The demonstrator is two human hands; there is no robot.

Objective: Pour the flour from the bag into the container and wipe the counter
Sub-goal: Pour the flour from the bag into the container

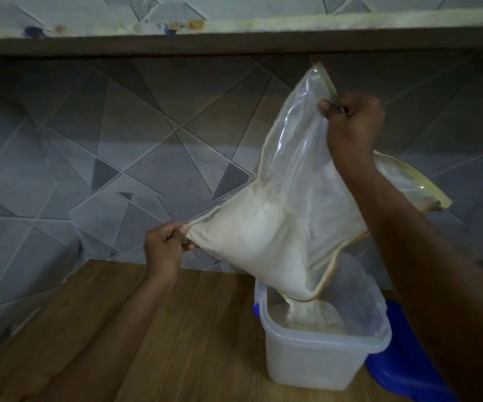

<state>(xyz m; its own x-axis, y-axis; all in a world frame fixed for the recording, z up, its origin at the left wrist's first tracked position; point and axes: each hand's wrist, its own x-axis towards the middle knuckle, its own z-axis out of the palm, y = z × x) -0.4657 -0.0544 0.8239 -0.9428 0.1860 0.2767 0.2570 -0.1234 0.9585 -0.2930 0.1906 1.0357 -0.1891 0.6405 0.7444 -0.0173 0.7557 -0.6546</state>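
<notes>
**While 2 hands tilt 1 bag, flour runs into 1 container**

As seen from the head camera, 1 clear plastic bag (286, 204) hangs in the air above the right part of the wooden table (136, 338), tipped with 1 corner pointing down. White flour (252, 242) fills the bag's lower half; its upper part is see-through and slack. The left hand (163, 246) has its fingers curled, pinching the bag's left corner. The right hand (352, 121), raised higher, is closed in a fist on the bag's top edge. The low corner sits just over the mouth of 1 translucent rectangular container (321, 358), which stands on the table, lid off. A thin stream of flour falls from that corner onto a mound inside. 1 blue plastic item (402, 369) lies just beside the container on its right, partly hidden by the right forearm; what it is cannot be told. Grey patterned tiles (89, 158) cover the wall behind, beneath 1 shelf (234, 42).
</notes>
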